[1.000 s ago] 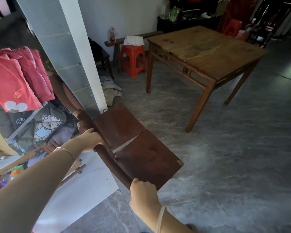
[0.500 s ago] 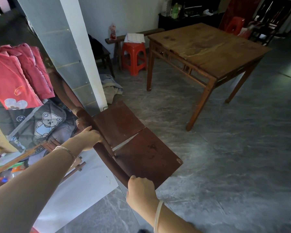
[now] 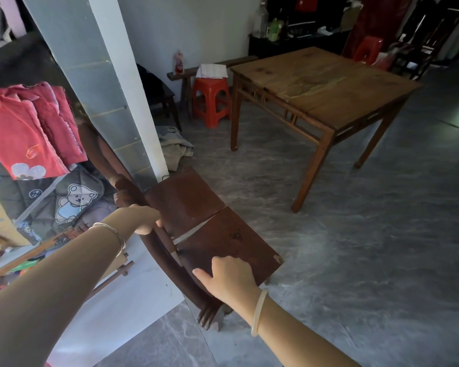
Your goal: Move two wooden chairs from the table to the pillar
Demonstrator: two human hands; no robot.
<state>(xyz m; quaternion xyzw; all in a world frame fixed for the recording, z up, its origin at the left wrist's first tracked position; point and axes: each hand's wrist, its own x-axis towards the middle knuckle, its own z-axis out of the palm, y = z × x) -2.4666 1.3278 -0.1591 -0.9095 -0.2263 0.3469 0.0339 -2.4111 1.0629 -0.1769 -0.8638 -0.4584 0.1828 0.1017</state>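
Note:
Two dark wooden chairs stand side by side at the foot of the tiled pillar (image 3: 104, 83). The far chair (image 3: 183, 197) touches the pillar's base and the near chair (image 3: 231, 239) sits just beside it. My left hand (image 3: 143, 217) grips the curved back rail (image 3: 170, 263) near the far chair. My right hand (image 3: 229, 279) lies over the near chair's back edge, thumb spread out, not wrapped around the rail. The brown wooden table (image 3: 329, 86) stands behind, to the right.
A red plastic stool (image 3: 210, 99) and a low bench (image 3: 186, 72) stand by the wall behind the pillar. A cloth heap (image 3: 175, 147) lies at the pillar's base. Hanging clothes (image 3: 29, 128) and a white board (image 3: 133, 295) are on the left. Grey floor stretches right.
My right hand has let go of the back rail and lifted onto the near chair's edge with its thumb out. The chairs and my left hand have stayed put.

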